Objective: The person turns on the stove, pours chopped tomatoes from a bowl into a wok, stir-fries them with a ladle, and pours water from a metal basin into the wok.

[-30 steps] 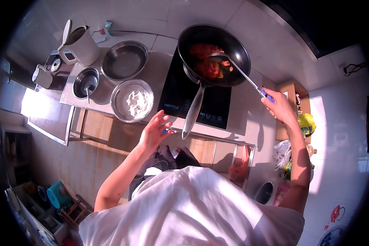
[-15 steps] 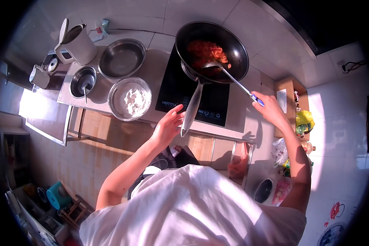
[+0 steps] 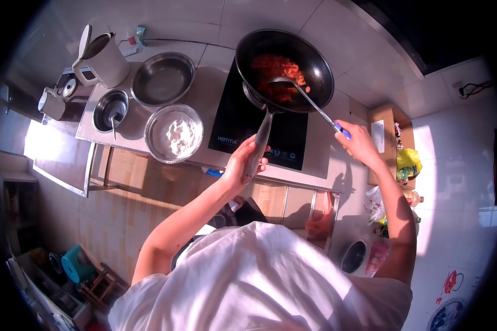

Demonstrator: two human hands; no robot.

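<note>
your wok [image 3: 317,74] has a glossy inner wall [image 3: 321,59], your ladle [image 3: 315,106] a shiny metal shaft [image 3: 323,115] and plastic-looking grip [image 3: 343,132]. your cooktop [image 3: 226,118] looks like smooth glass, the basin [image 3: 163,81] is satiny metal, the box [image 3: 389,129] matt cardboard, your shirt [image 3: 259,276] matt cloth.

Hard sunlight, deep shadow and a fisheye bend surround your wok [image 3: 318,70].
Well left of the wok, glare burns a patch almost to pure white; well right of it, sun bleaches a band of tiled wall [image 3: 432,201], and up and right the hood [image 3: 431,33] sinks towards black. Nearer you than the wok, bright streaks and grey folds cross your shirt [image 3: 248,276]. Under the wok, your cooktop [image 3: 231,110] lettering is legible though small. Straight edges bow, and black vignetting swallows your corners.
</note>
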